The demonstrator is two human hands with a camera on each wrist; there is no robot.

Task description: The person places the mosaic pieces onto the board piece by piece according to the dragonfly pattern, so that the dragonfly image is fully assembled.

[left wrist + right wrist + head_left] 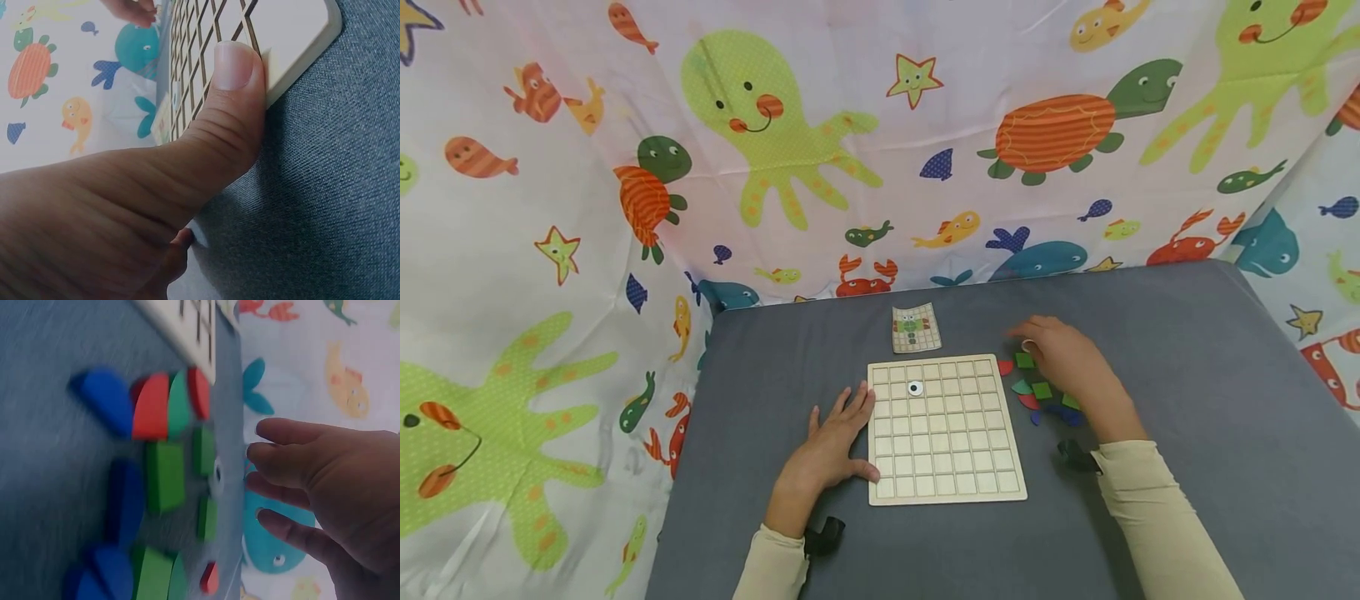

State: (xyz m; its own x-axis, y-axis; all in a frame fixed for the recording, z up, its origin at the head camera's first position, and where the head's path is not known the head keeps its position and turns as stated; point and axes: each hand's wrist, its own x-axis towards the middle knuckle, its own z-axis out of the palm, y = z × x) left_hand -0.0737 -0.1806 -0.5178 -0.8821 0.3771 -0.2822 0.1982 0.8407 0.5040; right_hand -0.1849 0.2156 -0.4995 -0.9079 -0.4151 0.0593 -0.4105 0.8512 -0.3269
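Observation:
A pale wooden grid board (pixel 947 454) lies on the grey cloth, with one round eye piece (pixel 915 388) in an upper-left cell. My left hand (pixel 829 446) rests along the board's left edge, fingers spread. In the left wrist view its thumb (pixel 234 78) presses on the board's rim near a corner. My right hand (pixel 1067 354) hovers above loose pieces right of the board. Its fingers look loosely bent with nothing between them in the right wrist view. Below are green squares (pixel 165 475), red pieces (pixel 151 406), blue pieces (pixel 109 400) and another eye piece (pixel 217 477).
Behind the board lies a small patterned picture card (pixel 916 328), showing a figure on a grid. A white curtain (pixel 880 250) printed with sea animals hangs at the back and sides of the grey cloth surface (pixel 1210 375). Dark wrist devices (pixel 824 537) sit under both wrists.

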